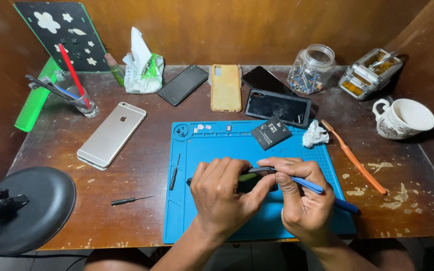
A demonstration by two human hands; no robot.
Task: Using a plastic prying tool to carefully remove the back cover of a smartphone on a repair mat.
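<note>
Gripping a dark phone (249, 176) edge-up over the blue work mat (212, 150), the left hand (222, 193) has its fingers curled over the top edge and thumb underneath, closed firmly on it. Phone's long axis runs left to right, roughly parallel to the desk's front edge; one end pokes out past the left hand toward the left, the other is hidden under the right hand. Which end is the top of the phone cannot be told.

Right hand (300, 193) pinches a blue pry tool (322, 190) between thumb and fingers, closed on it. Tool slants from the phone's upper edge down and to the right, handle end pointing at the mat's right margin.

On the mat: a small black screwdriver (175, 172) left of the hands, a black battery (270, 133) near the far edge. Off the mat: a second screwdriver (130, 200) on the wood, a silver phone (111, 135) face down to the left, a crumpled tissue (315, 134), an orange toothbrush (353, 157) on the right.
</note>
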